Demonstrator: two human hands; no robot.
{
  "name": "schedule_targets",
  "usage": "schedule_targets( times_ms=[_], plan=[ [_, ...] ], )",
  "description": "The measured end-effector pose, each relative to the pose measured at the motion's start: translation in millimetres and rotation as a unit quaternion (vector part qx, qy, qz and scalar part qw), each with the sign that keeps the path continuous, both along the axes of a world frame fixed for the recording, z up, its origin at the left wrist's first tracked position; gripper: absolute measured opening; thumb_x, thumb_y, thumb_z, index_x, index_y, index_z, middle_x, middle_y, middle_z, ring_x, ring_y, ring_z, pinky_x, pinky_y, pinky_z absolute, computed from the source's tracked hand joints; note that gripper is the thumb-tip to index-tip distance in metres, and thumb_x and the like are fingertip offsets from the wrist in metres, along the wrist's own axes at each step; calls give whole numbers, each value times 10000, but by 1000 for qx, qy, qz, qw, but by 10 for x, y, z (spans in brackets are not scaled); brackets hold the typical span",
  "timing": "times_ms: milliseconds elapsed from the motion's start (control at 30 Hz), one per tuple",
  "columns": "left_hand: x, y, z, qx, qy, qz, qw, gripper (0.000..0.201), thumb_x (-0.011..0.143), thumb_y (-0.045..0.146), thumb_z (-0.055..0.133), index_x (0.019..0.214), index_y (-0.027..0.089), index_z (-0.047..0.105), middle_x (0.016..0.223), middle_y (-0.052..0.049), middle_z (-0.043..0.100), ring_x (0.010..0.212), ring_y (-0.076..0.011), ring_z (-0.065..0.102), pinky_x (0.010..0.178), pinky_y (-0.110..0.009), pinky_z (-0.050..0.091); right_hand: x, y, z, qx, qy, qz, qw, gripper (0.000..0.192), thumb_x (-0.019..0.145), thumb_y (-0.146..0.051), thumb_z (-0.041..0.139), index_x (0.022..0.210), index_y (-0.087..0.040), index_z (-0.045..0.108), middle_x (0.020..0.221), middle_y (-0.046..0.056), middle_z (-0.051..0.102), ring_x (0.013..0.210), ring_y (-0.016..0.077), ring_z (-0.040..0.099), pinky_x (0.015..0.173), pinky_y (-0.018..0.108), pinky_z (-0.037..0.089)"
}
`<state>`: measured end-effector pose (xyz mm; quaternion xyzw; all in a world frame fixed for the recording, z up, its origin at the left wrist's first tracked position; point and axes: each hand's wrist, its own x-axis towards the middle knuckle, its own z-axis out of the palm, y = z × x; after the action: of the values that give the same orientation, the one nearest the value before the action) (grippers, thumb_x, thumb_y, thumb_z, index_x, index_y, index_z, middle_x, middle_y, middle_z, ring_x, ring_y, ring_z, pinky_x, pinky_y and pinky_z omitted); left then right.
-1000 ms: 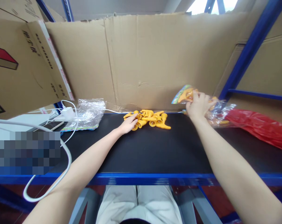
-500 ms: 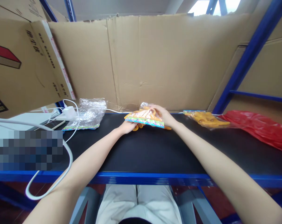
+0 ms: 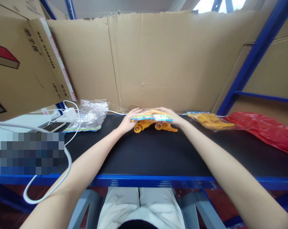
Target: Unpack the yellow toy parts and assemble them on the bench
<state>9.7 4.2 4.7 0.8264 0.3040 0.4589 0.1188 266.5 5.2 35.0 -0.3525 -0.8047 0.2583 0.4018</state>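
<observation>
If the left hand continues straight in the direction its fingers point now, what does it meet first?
The left hand points right, at the packet it already touches. Going on, it would probably meet the right hand at the other end; depth is unclear.

I see the clear plastic packet with printed edge (image 3: pixel 151 116) lying on the pile of orange plastic horn-shaped pieces (image 3: pixel 155 126), mid-shelf, between left hand (image 3: pixel 127 122) and right hand (image 3: pixel 173 118). Filled clear bag of orange pieces (image 3: pixel 209 120) lies right; crumpled clear plastic bags (image 3: pixel 90 115) left.
</observation>
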Motion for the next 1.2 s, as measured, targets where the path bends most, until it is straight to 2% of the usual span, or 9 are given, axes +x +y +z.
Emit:
schedule_targets(
  times_ms=[200, 300, 400, 500, 633, 800, 900, 1067, 1200],
  plan=[
    [27, -7, 40, -94, -40, 12, 995, 457, 673, 64, 437, 1066, 144, 657, 1059, -85, 659, 906, -203, 622, 774, -342, 524, 87, -22, 106, -13, -45, 28, 999, 710, 676, -264, 690, 1340, -240, 439, 1359, 101, 480, 1241, 257, 460, 1040, 468, 368],
    [23, 3, 56, -75, -58, 37, 995, 368, 683, 81, 454, 954, 155, 693, 1020, -72, 662, 909, -195, 616, 811, -340, 514, 85, -100, 199, -13, -80, 58, 995, 830, 690, -285, 686, 1427, -276, 304, 1439, 66, 373, 1294, 255, 391, 1039, 452, 377],
    [19, 27, 62, -46, -87, 63, 993, 263, 689, 105, 491, 822, 169, 709, 995, -56, 662, 985, -198, 595, 894, -341, 481, 27, -188, 290, 31, -102, 38, 994, 659, 773, -289, 600, 1392, -309, 375, 1424, 7, 392, 1298, 241, 386, 1072, 470, 322],
    [41, 29, 72, -108, -151, 59, 981, 249, 683, 126, 505, 834, 153, 702, 1065, -67, 640, 797, -177, 642, 659, -296, 537, -49, -238, 328, 112, -97, -12, 989, 511, 811, -265, 548, 1318, -274, 494, 1379, 11, 456, 1297, 228, 389, 1107, 465, 262],
    [86, -43, 133, -222, -226, 22, 948, 344, 721, 170, 525, 1039, 143, 652, 1041, -93, 659, 570, -135, 640, 430, -211, 441, -137, -294, 334, 185, -66, -51, 979, 452, 839, -315, 534, 1286, -248, 531, 1360, 30, 482, 1288, 209, 403, 1110, 440, 265],
    [79, -105, 194, -260, -259, -11, 930, 324, 754, 327, 611, 995, 118, 663, 1008, -106, 683, 591, -133, 660, 466, -190, 462, -204, -376, 374, 141, -68, -64, 986, 419, 925, -420, 366, 1230, -220, 572, 1289, 46, 556, 1217, 197, 484, 1072, 423, 319],
    [79, -97, 199, -269, -287, -17, 919, 345, 733, 378, 658, 938, 100, 671, 1001, -118, 684, 563, -124, 649, 482, -209, 474, -217, -377, 367, 163, -95, -100, 977, 404, 930, -410, 355, 1186, -214, 599, 1238, 50, 594, 1162, 202, 528, 1025, 400, 374],
    [175, -130, 236, -286, -353, -53, 889, 324, 787, 400, 616, 878, 94, 673, 790, -86, 699, 568, -113, 629, 604, -262, 504, -219, -408, 331, 304, -157, -267, 901, 381, 932, -373, 341, 1108, -218, 641, 1124, 76, 640, 1052, 239, 572, 870, 375, 450],
    [236, -179, 275, -260, -358, -88, 892, 311, 793, 399, 609, 870, 104, 668, 781, -81, 703, 783, -167, 664, 784, -308, 495, -216, -446, 359, 309, -182, -339, 870, 381, 928, -382, 340, 1060, -215, 655, 1017, 88, 658, 870, 232, 620, 704, 326, 454]
  ],
)
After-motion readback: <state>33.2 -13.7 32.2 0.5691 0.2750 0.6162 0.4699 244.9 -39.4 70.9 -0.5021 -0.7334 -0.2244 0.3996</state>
